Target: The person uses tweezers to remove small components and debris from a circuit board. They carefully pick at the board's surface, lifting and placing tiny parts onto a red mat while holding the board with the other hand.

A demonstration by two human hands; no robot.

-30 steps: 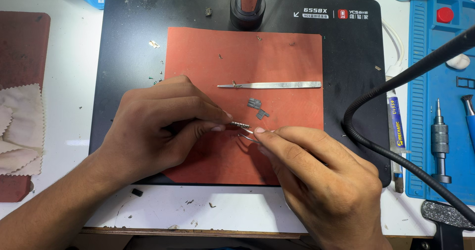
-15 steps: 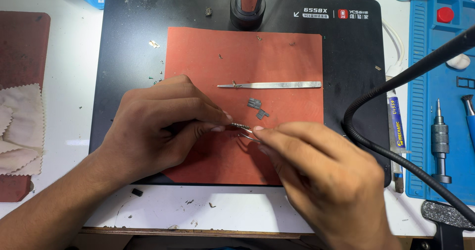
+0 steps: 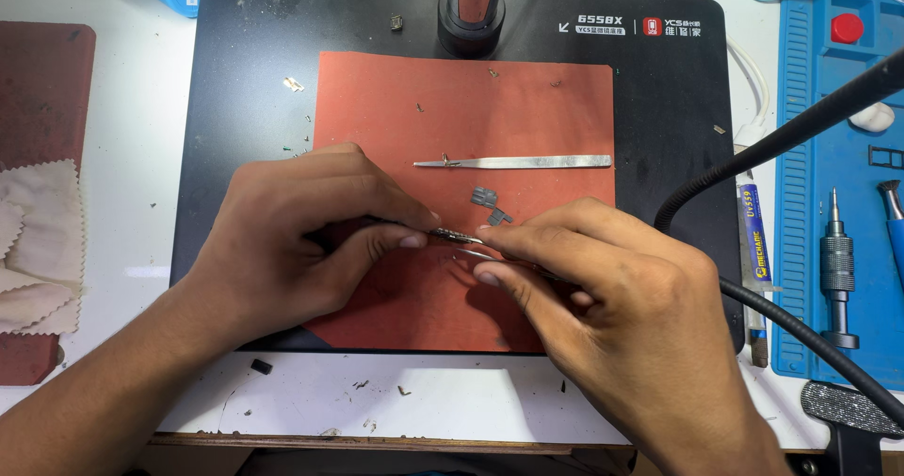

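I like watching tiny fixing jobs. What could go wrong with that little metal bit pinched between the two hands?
1. The small metal part is gripped only by fingertips of the left hand and right hand, so it might slip and get lost among the scattered metal scraps.
2. The loose grey piece lies right beside the fingers; a nudge could knock it off the red mat.
3. The pointed steel tool nearby could prick a finger.

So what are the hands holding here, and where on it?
A small thin metal part, pinched at its two ends between the left hand fingers and the right hand fingers, above the red mat. Its exact kind cannot be told.
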